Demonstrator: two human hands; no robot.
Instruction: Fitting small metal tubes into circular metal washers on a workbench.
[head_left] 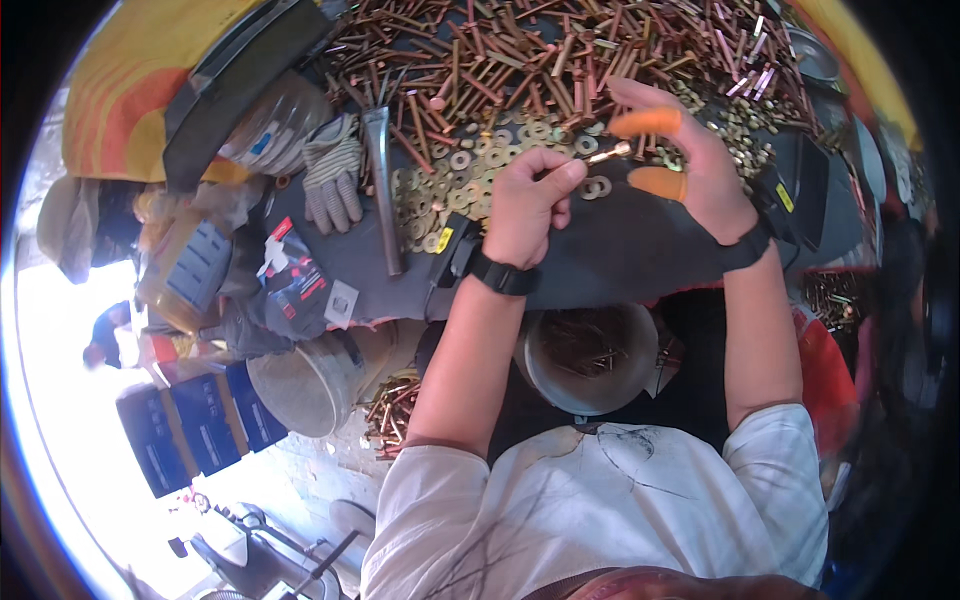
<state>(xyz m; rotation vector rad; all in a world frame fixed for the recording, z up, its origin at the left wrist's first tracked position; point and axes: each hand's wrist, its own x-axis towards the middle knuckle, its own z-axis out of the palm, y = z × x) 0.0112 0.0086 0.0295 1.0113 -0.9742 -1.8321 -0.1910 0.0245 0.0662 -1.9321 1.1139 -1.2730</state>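
Note:
My left hand (528,200) pinches a small brass-coloured bolt (604,155) between thumb and forefinger, its tip pointing right. Something wider, perhaps a nut, sits at that tip; it is too small to be sure. To the right, my right hand (712,175) is open, fingers apart, with orange covers on two of its digits and nothing held. It hovers just beside the bolt's end. Below both hands lie loose flat washers (488,157) on a dark cloth (600,250). Small nuts (738,145) are heaped beyond the right hand.
A large heap of long bolts (560,60) covers the far side. On the left lie a metal bar (383,200), a striped work glove (333,175) and a clear plastic jar (280,125). Beneath the table edge stand a white bucket (590,400) with bolts inside and another pale bucket (300,390).

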